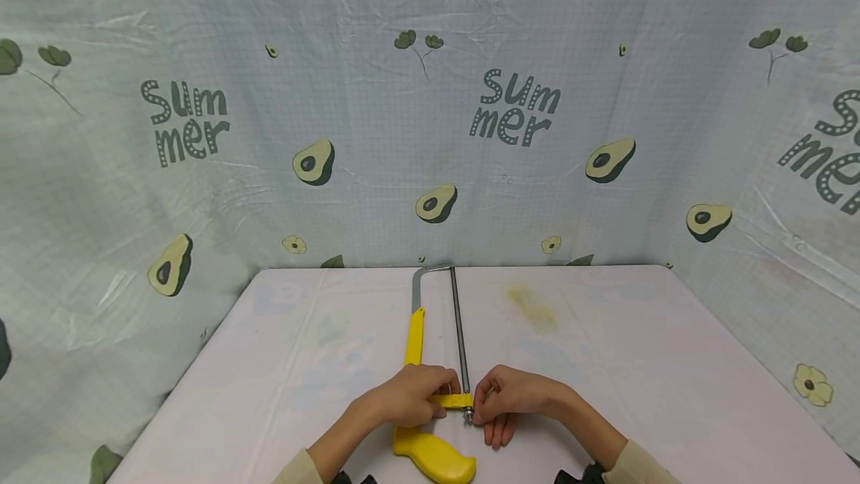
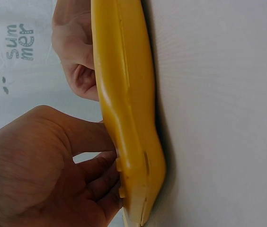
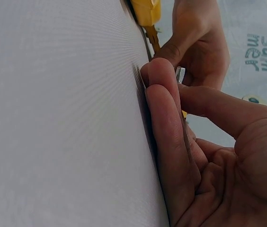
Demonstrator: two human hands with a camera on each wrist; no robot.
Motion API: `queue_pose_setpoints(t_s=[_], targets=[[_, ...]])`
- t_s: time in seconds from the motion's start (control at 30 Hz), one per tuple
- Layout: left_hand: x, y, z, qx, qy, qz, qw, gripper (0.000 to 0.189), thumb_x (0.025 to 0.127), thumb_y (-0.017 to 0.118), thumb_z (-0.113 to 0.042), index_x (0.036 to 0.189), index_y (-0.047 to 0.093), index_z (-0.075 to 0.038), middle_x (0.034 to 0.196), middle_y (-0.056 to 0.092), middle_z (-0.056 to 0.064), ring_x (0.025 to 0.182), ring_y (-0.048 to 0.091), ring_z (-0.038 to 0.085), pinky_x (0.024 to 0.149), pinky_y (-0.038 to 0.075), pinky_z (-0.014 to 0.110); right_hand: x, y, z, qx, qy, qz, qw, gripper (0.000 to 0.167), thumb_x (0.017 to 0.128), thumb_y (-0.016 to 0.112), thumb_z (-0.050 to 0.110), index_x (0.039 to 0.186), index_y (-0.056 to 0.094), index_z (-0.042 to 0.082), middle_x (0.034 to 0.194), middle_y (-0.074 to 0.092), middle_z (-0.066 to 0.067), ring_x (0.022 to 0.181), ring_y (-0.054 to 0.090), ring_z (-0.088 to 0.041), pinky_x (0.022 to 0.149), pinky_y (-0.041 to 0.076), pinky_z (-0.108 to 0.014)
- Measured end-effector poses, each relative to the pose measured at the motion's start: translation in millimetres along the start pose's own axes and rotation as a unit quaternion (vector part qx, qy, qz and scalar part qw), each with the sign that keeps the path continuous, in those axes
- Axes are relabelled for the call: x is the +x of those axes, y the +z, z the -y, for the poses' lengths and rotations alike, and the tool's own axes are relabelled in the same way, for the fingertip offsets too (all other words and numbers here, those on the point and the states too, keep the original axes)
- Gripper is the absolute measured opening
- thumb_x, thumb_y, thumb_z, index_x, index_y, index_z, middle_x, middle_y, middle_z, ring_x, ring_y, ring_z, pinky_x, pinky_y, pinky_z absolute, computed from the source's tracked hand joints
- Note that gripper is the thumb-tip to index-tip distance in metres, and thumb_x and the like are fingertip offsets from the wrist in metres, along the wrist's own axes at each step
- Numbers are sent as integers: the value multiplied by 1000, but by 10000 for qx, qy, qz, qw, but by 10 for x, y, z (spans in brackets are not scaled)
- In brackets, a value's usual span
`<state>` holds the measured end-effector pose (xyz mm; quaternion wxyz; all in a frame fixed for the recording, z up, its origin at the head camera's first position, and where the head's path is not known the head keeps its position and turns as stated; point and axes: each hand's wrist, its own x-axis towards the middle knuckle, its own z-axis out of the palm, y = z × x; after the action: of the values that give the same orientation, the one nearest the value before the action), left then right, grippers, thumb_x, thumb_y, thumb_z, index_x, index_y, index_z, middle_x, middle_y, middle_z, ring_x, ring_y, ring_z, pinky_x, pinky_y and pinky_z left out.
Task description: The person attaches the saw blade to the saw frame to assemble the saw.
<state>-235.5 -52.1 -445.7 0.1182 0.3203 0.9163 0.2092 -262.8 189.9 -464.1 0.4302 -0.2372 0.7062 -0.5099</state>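
You had a yellow-handled hacksaw lying flat on the white counter, straight in front of you. Its grey front bow was at the far edge, and its yellow pistol-shaped handle was nearest you, turned toward your right. A long metal bar ran along the saw's right side, from the end of the bow back to a short yellow crosspiece.

Your left hand lay over the yellow frame, just ahead of the handle, and gripped the crosspiece with its fingers curled round it. Your right hand came in from the other side, close beside the left; its thumb and forefinger pinched the small metal fitting at the near end of the bar, and its other fingers rested low by the counter. Your fingertips partly hid that fitting in the right wrist view. In the left wrist view, the handle's side filled the middle, with both your hands behind it.

Beige sleeves covered your forearms. Behind the counter hung a pale sheet printed with avocados and the word "summer". A yellowish stain marked the counter's far part, right of the bar.
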Motion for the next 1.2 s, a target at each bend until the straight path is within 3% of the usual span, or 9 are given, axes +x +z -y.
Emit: queue_pose_setpoints(t_s=[0.43,0.93,1.2], targets=[[-10,13,-35,-17,-67,16,10000,23,91,76,-13,108,65,-24,95,63,-14,84,52,3,84,49,24,-28,8,3,-32,30,-8,10000,13,93,69,11,96,73,0,70,74,-3,59,71,-7,55,57,-21],[-8,39,-45,-112,-56,5,9999,24,91,76,-12,108,65,-23,95,63,-14,84,52,3,84,49,23,-62,40,16,-324,57,-219,9992,30,97,72,30,95,77,0,68,74,-2,54,70,-7,52,55,-21],[-5,50,-63,-140,-78,19,9999,24,91,76,-11,109,65,-24,96,63,-14,84,52,3,85,49,23,-73,54,17,-338,36,-270,9991,30,97,71,30,94,77,0,67,73,-1,53,69,-7,51,54,-21]])
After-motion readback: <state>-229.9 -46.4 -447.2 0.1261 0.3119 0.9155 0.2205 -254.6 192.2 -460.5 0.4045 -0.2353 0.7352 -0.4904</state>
